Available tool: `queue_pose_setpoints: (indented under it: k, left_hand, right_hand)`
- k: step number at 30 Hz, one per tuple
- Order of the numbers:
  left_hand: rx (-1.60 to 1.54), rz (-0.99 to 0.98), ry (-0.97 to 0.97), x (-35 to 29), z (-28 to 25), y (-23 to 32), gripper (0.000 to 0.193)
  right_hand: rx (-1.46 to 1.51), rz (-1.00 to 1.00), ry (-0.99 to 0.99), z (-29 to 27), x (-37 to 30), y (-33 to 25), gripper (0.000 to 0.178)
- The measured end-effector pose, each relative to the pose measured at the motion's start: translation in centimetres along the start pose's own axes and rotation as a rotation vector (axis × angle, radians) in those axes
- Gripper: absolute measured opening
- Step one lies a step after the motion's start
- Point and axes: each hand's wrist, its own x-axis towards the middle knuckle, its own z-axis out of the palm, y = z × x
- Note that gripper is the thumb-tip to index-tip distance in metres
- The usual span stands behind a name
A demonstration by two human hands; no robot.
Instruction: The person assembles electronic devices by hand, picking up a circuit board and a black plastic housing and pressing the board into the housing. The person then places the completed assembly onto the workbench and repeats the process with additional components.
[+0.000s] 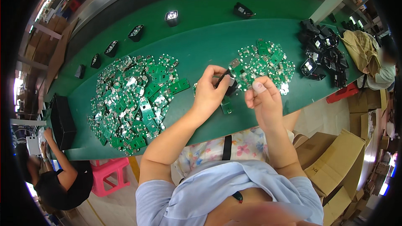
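My left hand (210,90) grips a small black plastic housing (229,84) just above the green table (201,46). My right hand (263,97) is closed right beside it, fingertips pinched at the housing's right end; what it pinches is too small to tell. Beyond both hands lies a small heap of green circuit boards (264,62). One loose green board (226,106) rests on the table under my hands. A much larger heap of green boards (132,98) spreads to my left.
A pile of black housings (324,54) sits at the far right of the table. Single black housings (136,32) ride a conveyor strip behind. A black box (63,121) stands at the left end, by a seated person (58,175). Cardboard boxes (335,163) and a pink stool (109,173) stand on the floor.
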Motion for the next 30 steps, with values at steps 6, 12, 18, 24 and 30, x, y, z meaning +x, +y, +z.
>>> queue_pose_setpoints:
  k: [6, 12, 18, 24, 30]
  left_hand:
    - [0.017, 0.029, 0.021, -0.2, 0.2, 0.7, 0.016]
    - [0.009, 0.029, 0.023, -0.3, 0.3, 0.6, 0.015]
    - [-0.13, 0.013, 0.013, -0.2, 0.3, 0.4, 0.019]
    - [-0.281, -0.167, -0.1, -0.7, 0.6, 1.8, 0.023]
    - [-0.09, -0.243, -0.11, -0.6, 0.1, 2.0, 0.02]
  right_hand:
    - [0.021, -0.007, 0.023, 0.5, 0.2, 0.7, 0.01]
    - [0.013, -0.002, 0.045, 0.1, 0.4, 1.1, 0.01]
    - [-0.041, 0.032, 0.091, -0.6, 0.4, 2.0, 0.01]
    - [-0.096, 0.034, 0.094, -1.3, 0.4, 2.4, 0.009]
    - [-0.48, -0.372, 0.228, -0.8, 1.0, 2.8, 0.016]
